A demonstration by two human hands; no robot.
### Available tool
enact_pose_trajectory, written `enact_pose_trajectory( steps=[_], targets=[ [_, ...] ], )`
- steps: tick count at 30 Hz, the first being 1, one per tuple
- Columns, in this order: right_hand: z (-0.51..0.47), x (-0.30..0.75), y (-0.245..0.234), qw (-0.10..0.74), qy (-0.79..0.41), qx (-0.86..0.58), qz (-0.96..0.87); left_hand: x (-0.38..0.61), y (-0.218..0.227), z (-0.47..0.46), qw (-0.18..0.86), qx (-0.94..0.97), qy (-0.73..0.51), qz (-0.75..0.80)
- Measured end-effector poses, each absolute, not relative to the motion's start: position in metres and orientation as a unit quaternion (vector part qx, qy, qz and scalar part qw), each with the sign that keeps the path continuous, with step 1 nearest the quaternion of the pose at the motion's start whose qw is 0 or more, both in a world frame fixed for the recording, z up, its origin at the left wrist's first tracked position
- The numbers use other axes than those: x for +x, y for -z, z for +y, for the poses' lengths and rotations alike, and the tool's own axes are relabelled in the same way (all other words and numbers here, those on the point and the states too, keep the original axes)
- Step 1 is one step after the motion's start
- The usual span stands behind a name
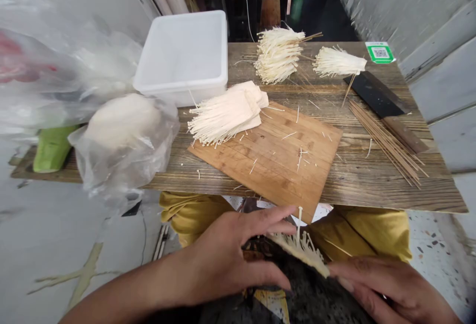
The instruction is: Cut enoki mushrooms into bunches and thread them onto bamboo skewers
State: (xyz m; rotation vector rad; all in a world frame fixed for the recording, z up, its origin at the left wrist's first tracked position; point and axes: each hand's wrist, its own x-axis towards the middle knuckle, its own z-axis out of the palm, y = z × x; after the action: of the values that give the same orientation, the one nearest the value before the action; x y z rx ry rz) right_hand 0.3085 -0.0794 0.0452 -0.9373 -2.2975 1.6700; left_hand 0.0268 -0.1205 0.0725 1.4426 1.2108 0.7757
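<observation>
Low in front of my lap, my right hand pinches one end of a thin, flat strip of enoki mushrooms. The strip slopes up to the left, and its stems point upward, one standing taller than the others. My left hand is at the far end, thumb and fingers spread apart. Its fingertips overlap the strip's left end, and I cannot tell whether they touch it. Beyond the hands lies a wooden cutting board with loose stems on it. A pile of flat enoki pieces rests on its left corner.
A white plastic tub stands at the back left, near a bagged pale lump and a green vegetable. Skewered enoki bundles lie at the back. On the right are a cleaver, wooden skewers and a QR card.
</observation>
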Motion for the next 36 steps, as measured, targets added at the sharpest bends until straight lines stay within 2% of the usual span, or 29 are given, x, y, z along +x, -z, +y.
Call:
enact_pose_trajectory(
  steps=[5, 9, 14, 36],
  targets=[
    [-0.048, 0.286, -0.061, 0.008, -0.632, -0.409, -0.658, 0.028, -0.053, -0.105, 0.688, 0.434, -0.337, 0.475],
    [-0.045, 0.282, -0.060, 0.013, -0.722, -0.414, -0.554, 0.035, -0.048, -0.097, 0.742, 0.337, -0.351, 0.462],
    [-0.043, 0.275, -0.062, 0.013, -0.760, -0.397, -0.515, 0.039, -0.047, -0.096, 0.752, 0.315, -0.375, 0.440],
    [-0.045, 0.279, -0.074, -0.030, -0.748, -0.445, -0.491, 0.040, -0.050, -0.102, 0.763, 0.236, -0.414, 0.437]
  ],
)
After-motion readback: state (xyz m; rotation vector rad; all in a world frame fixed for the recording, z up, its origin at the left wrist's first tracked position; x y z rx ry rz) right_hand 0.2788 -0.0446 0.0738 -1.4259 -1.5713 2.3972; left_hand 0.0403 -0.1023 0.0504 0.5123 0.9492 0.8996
